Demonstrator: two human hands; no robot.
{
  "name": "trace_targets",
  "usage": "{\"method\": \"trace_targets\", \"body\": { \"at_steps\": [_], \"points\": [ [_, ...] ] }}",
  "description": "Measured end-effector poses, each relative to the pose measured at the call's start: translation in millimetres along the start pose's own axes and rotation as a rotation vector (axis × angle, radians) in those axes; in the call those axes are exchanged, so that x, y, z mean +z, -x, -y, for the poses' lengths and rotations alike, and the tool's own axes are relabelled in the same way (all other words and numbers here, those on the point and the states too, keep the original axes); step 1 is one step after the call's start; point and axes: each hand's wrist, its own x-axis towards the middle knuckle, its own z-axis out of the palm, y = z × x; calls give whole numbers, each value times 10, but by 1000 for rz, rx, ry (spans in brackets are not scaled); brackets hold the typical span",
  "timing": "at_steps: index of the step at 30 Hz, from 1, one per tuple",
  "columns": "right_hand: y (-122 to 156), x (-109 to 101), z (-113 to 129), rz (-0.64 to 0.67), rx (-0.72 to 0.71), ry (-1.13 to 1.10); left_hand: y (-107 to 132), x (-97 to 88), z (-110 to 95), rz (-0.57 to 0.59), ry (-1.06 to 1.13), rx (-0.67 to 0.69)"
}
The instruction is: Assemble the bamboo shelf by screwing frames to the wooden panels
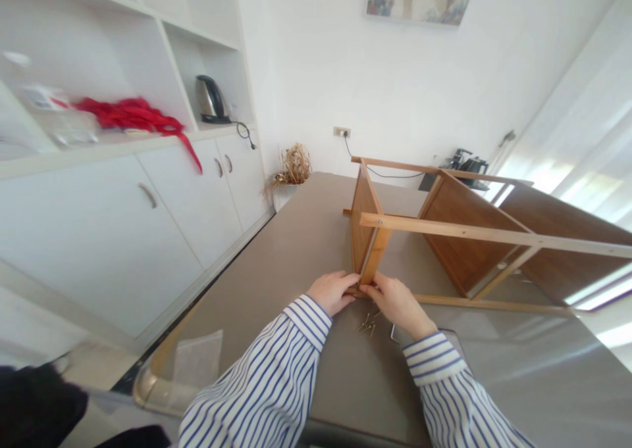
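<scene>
A wooden shelf rack (415, 225) lies on its side on the grey-brown table (276, 257), its panels standing on edge. My left hand (336, 291) is closed at the lower corner of the nearest end panel, fingers against the wood. From the other side, my right hand (399, 303) pinches the same corner, its thumb and fingers on the lower end of the crosspiece (376, 254). The fingertips hide the joint between them. Several screws (368, 324) lie loose on the table just below my hands. Under my right wrist, a dark flat object (451, 337) is partly covered.
A clear plastic bag (197, 356) lies near the table's left front corner. White cabinets (192, 198) line the left wall, with a kettle (211, 99) and red ribbon (133, 114) on their shelf. Dried plant (295, 165) stands behind the table; black appliances (467, 162) sit at the back right.
</scene>
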Motion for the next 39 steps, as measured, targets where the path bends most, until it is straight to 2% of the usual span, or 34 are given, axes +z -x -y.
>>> {"method": "trace_targets", "body": {
  "at_steps": [9,18,29,35,39],
  "points": [
    [6,-10,-26,4,-11,51,-52,4,56,12,-2,101],
    [-12,-3,-85,3,-40,90,-92,45,90,-5,-15,128],
    [-45,6,-94,6,-39,118,-189,142,182,-16,233,150],
    [-40,22,-77,-12,-13,129,-196,127,178,-2,223,172],
    [76,-9,-26,-70,15,141,-199,117,174,-9,190,178]
  ]
}}
